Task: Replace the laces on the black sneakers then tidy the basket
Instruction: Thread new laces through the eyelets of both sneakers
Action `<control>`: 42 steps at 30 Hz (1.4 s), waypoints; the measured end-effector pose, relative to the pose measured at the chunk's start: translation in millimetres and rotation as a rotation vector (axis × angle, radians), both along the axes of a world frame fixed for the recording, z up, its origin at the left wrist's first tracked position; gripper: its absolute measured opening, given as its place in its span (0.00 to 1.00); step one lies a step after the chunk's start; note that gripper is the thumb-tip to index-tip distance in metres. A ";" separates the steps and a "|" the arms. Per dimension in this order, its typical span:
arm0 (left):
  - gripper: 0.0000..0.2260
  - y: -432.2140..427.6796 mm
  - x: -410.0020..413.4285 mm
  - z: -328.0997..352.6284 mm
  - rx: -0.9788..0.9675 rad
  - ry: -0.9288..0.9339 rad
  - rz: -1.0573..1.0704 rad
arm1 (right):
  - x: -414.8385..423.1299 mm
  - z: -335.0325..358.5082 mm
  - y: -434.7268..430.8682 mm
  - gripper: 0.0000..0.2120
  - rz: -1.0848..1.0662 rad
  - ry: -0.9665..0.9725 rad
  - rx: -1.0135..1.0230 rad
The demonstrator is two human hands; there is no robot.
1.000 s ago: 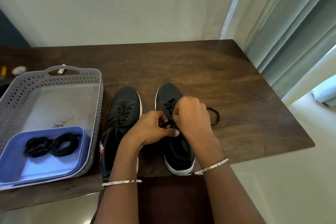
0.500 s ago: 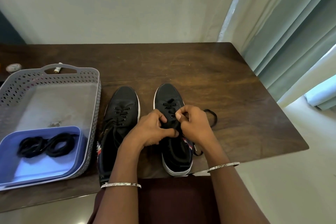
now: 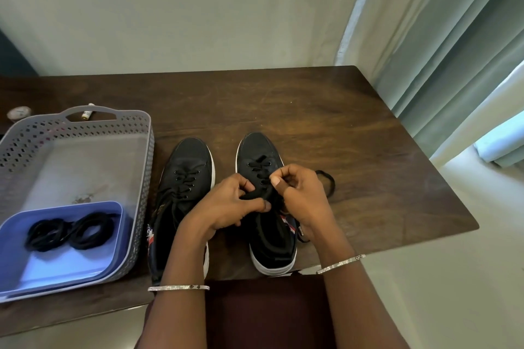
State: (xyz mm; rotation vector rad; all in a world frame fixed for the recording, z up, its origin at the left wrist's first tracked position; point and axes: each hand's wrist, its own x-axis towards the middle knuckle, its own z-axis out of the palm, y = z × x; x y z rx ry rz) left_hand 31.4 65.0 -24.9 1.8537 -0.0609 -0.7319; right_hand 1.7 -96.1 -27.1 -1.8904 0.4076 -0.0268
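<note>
Fingers [image 3: 279, 178] of the right hand [image 3: 303, 198] and left hand [image 3: 224, 207] pinch the black lace [image 3: 330, 181] over the right sneaker [image 3: 259, 150], likely steadying it to thread an eyelet; slack loops toward three o'clock. Coiled laces [image 3: 71, 232] wait in the basket [image 3: 148, 156] at nine o'clock.
</note>
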 end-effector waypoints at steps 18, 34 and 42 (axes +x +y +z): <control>0.20 -1.4 0.6 2.7 -0.042 -0.069 0.023 | 4.9 5.3 -17.8 0.09 0.201 -0.171 -0.388; 0.15 3.7 -1.8 9.6 -0.048 -0.034 0.043 | -4.8 6.6 -20.4 0.03 0.125 -0.061 -0.207; 0.10 0.5 -1.5 14.9 -0.067 -0.103 0.043 | -10.2 1.3 -24.5 0.05 0.120 0.023 -0.183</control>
